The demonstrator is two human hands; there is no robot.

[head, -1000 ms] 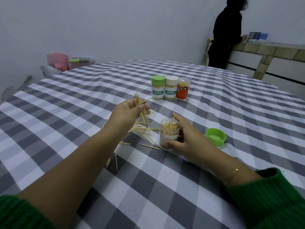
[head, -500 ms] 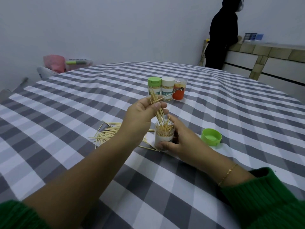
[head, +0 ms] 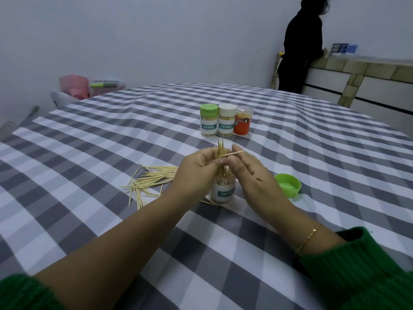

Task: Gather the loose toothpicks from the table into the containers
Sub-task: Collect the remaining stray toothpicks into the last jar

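My left hand (head: 196, 168) pinches a small bundle of toothpicks (head: 221, 148) upright, just above an open clear toothpick container (head: 222, 192) that stands on the checked tablecloth. My right hand (head: 248, 173) has risen beside the bundle and pinches one toothpick that lies crosswise against it. The container holds several toothpicks and is partly hidden by both hands. A pile of loose toothpicks (head: 149, 182) lies on the cloth to the left of the container. Its green lid (head: 288, 184) rests upside down to the right.
Three closed containers stand farther back: green-capped (head: 209, 123), white-capped (head: 226, 123) and an orange one (head: 243, 123). A person in black (head: 299, 45) stands by a counter at the back right. Pink items (head: 73, 86) sit past the table's far left edge.
My left hand brought the bundle from the pile over the container. My right hand let go of the container and rose to pinch a crosswise toothpick.
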